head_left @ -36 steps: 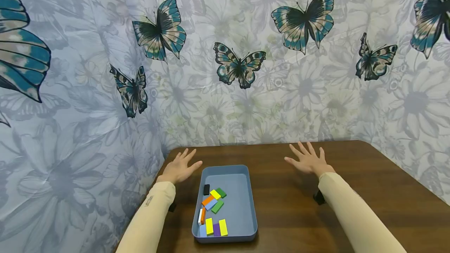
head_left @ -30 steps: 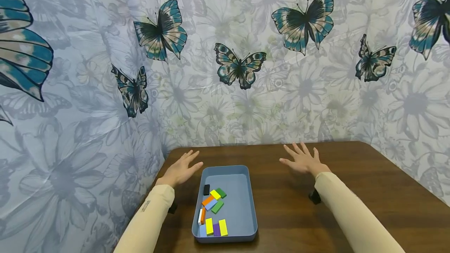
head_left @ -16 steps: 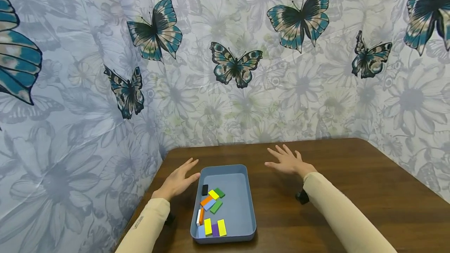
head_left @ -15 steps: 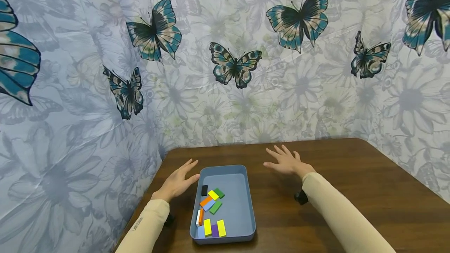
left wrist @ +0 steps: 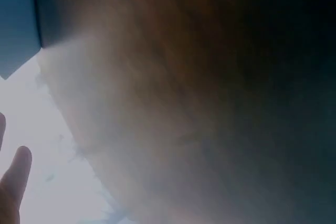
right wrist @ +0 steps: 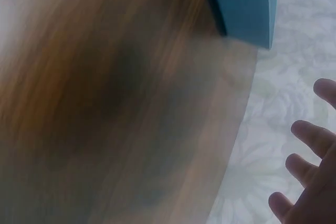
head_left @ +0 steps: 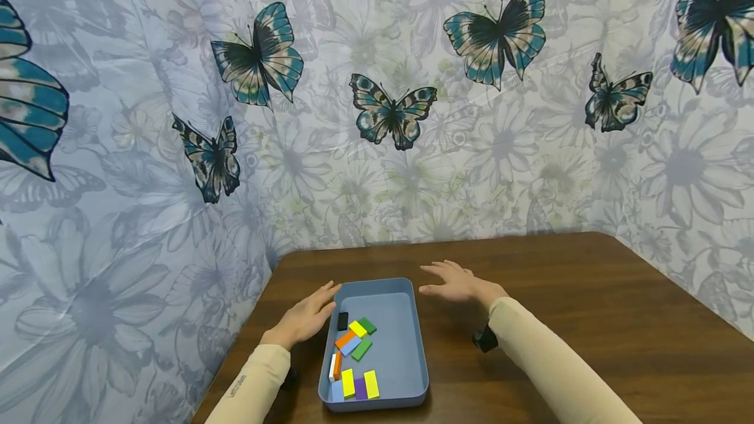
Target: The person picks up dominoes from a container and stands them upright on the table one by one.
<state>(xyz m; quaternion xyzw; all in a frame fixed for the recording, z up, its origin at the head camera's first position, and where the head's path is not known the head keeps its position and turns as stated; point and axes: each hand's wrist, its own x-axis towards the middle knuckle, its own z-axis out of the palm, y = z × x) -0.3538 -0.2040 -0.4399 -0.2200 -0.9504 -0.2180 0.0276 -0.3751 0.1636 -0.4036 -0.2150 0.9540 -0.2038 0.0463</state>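
Note:
A blue-grey tray (head_left: 391,371) lies on the wooden table, with several coloured blocks along its left side and near end. Among them are a black block (head_left: 343,321), a purple block (head_left: 361,388), an orange block (head_left: 346,339) and a green block (head_left: 362,348). My left hand (head_left: 303,319) is at the tray's left side, fingers extended, its fingertips close to the far left rim. Off the tray's right side my right hand (head_left: 456,282) hovers with straight fingers pointing at the tray. Neither hand holds anything. Each wrist view shows a tray corner (right wrist: 247,9) beyond the fingers.
The dark wooden table (head_left: 565,319) extends far to the right of the tray. Behind and to the left stands a fabric backdrop (head_left: 377,195) printed with butterflies and flowers. A black wrist device (head_left: 485,339) sits under the right sleeve.
Both hands have come inward and lower, the right one travelling left toward the tray. Their spread fingers have drawn closer together. The tray and blocks stay put; the head view has shifted slightly.

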